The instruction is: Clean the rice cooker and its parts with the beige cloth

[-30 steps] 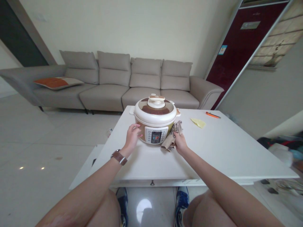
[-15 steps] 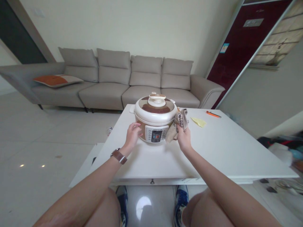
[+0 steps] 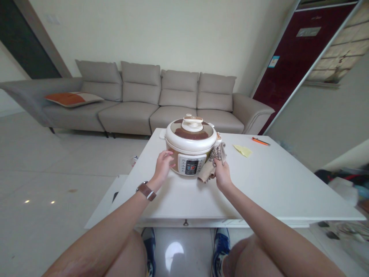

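An electric pressure cooker (image 3: 191,143) with a white and brown lid stands upright on the white table (image 3: 259,188). Its front panel of buttons faces me. My left hand (image 3: 164,166) rests against the cooker's lower left side, fingers apart and slightly curved, with nothing in them. In my right hand (image 3: 222,174) is a bunched beige and brown cloth (image 3: 210,166), held against the lower right of the cooker's body. The cloth covers part of that side and hangs in front of the panel's right edge.
A yellow crumpled paper or cloth (image 3: 242,150) and an orange utility knife (image 3: 260,141) lie on the table to the right. Behind the table runs a grey sofa (image 3: 175,90) with an orange and white cushion (image 3: 72,99). A drawer knob (image 3: 186,222) sticks out at the front edge.
My right hand has moved slightly down and to the left with the cloth, which now hangs lower across the cooker's front right. The left hand stays at the cooker's side.
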`<state>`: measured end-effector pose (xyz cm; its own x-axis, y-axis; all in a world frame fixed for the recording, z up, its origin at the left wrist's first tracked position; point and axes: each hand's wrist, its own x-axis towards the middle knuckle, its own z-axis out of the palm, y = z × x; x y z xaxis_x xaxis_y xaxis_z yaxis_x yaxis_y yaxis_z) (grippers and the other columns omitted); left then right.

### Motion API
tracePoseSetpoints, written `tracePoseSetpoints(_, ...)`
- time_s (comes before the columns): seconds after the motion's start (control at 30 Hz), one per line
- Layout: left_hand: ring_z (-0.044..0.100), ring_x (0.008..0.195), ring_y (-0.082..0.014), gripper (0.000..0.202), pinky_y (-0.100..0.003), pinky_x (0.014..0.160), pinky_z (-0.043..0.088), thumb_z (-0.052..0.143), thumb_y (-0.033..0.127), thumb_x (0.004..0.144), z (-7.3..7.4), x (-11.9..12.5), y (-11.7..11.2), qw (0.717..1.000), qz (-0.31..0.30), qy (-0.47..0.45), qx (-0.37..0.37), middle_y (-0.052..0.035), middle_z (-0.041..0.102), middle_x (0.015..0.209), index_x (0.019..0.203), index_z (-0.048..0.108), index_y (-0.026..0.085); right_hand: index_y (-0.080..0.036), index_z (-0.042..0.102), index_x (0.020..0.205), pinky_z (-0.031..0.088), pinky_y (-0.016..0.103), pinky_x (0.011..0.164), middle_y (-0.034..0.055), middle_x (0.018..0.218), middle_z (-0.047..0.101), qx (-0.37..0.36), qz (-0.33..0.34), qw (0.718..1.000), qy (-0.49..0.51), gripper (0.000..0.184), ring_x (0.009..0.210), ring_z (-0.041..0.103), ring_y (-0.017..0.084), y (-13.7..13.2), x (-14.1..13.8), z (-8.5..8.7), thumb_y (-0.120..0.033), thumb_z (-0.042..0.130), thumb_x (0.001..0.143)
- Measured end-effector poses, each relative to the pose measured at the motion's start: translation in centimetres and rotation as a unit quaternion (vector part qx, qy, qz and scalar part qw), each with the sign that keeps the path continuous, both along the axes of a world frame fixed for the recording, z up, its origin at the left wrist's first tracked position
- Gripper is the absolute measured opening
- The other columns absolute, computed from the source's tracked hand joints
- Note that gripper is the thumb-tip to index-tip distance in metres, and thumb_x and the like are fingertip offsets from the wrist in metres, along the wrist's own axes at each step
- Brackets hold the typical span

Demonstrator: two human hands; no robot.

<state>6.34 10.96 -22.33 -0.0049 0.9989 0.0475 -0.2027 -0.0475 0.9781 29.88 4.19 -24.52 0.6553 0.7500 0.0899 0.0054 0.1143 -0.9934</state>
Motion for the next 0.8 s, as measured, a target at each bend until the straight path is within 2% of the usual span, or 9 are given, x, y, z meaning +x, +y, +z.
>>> tracePoseSetpoints(0.13,0.059,0.109,-0.0263,0.023,-0.03,0.066,0.062,0.065,0.028,0.064,-0.1,0.0,0.0,1.0,0.001,0.01,0.006,-0.0091,0.06,0.128,0.086,0.068,0.02,-0.019,0.072,0.107,0.054,0.039,0.087,0.0082,0.102,0.079,0.015,0.024,0.986,-0.164,0.035,0.094,0.07,0.027,-1.8,-1.2,2.5,-0.046,0.059,0.088)
tracePoseSetpoints(0.2,0.059,0.11,-0.0267,0.022,-0.03,0.066,0.062,0.065,0.029,0.065,-0.2,0.0,0.0,1.0,0.001,0.012,0.01,-0.0092,0.06,0.126,0.085,0.068,0.021,-0.019,0.072,0.105,0.053,0.038,0.088,0.0078,0.101,0.079,0.016,0.036,0.977,-0.211,0.033,0.094,0.069,0.026,-2.4,-1.5,2.9,-0.045,0.058,0.091)
tracePoseSetpoints(0.27,0.059,0.11,-0.0271,0.022,-0.03,0.065,0.062,0.065,0.029,0.065,-0.2,-0.1,0.0,1.0,0.0,0.012,0.01,-0.0093,0.06,0.124,0.085,0.067,0.021,-0.019,0.072,0.105,0.053,0.038,0.087,0.0077,0.1,0.079,0.016,0.039,0.975,-0.216,0.033,0.093,0.069,0.026,-2.6,-1.5,2.8,-0.045,0.057,0.091)
tracePoseSetpoints(0.37,0.059,0.112,-0.0277,0.021,-0.031,0.066,0.062,0.065,0.028,0.065,-0.1,-0.1,0.0,1.0,-0.003,0.009,0.005,-0.0093,0.06,0.126,0.085,0.067,0.021,-0.018,0.072,0.109,0.055,0.039,0.088,0.0089,0.106,0.079,0.014,0.039,0.985,-0.165,0.038,0.097,0.07,0.028,-2.5,-1.4,1.7,-0.047,0.057,0.09)
tracePoseSetpoints(0.47,0.059,0.112,-0.0272,0.021,-0.03,0.066,0.063,0.065,0.028,0.065,0.0,0.0,-0.1,1.0,-0.005,0.01,0.004,-0.009,0.06,0.128,0.085,0.067,0.021,-0.018,0.07,0.117,0.056,0.042,0.092,0.0102,0.111,0.079,-0.016,0.033,0.996,-0.077,0.045,0.103,0.072,0.029,-2.0,-1.6,-0.4,-0.047,0.06,0.085)
tracePoseSetpoints(0.57,0.059,0.109,-0.0261,0.021,-0.03,0.066,0.063,0.065,0.028,0.065,0.0,0.2,-0.1,1.0,0.003,0.012,0.0,-0.0088,0.059,0.126,0.085,0.067,0.021,-0.018,0.068,0.115,0.059,0.042,0.087,0.0114,0.11,0.079,-0.05,0.033,0.998,0.037,0.046,0.098,0.075,0.029,-1.4,-2.0,-2.6,-0.043,0.062,0.077)
tracePoseSetpoints(0.63,0.058,0.108,-0.0256,0.021,-0.03,0.066,0.063,0.065,0.028,0.065,0.0,0.2,-0.1,1.0,0.008,0.011,0.0,-0.0086,0.059,0.124,0.085,0.067,0.021,-0.018,0.067,0.112,0.061,0.042,0.08,0.0118,0.105,0.08,-0.047,0.036,0.993,0.103,0.045,0.089,0.076,0.029,-1.0,-2.1,-3.5,-0.041,0.064,0.074)
tracePoseSetpoints(0.7,0.058,0.107,-0.0253,0.021,-0.03,0.066,0.063,0.065,0.028,0.065,0.0,0.3,-0.1,1.0,0.007,0.009,0.003,-0.0084,0.058,0.122,0.084,0.067,0.021,-0.018,0.067,0.109,0.062,0.041,0.074,0.0109,0.097,0.08,-0.03,0.035,0.99,0.136,0.043,0.082,0.076,0.028,-0.7,-2.0,-3.5,-0.04,0.065,0.073)
tracePoseSetpoints(0.8,0.058,0.108,-0.0253,0.02,-0.03,0.067,0.063,0.065,0.028,0.066,0.0,0.3,-0.1,1.0,0.006,0.009,0.007,-0.0083,0.057,0.123,0.084,0.067,0.021,-0.018,0.068,0.108,0.061,0.039,0.073,0.0093,0.095,0.08,-0.011,0.025,0.992,0.122,0.041,0.082,0.076,0.027,-0.3,-1.3,-2.1,-0.039,0.065,0.073)
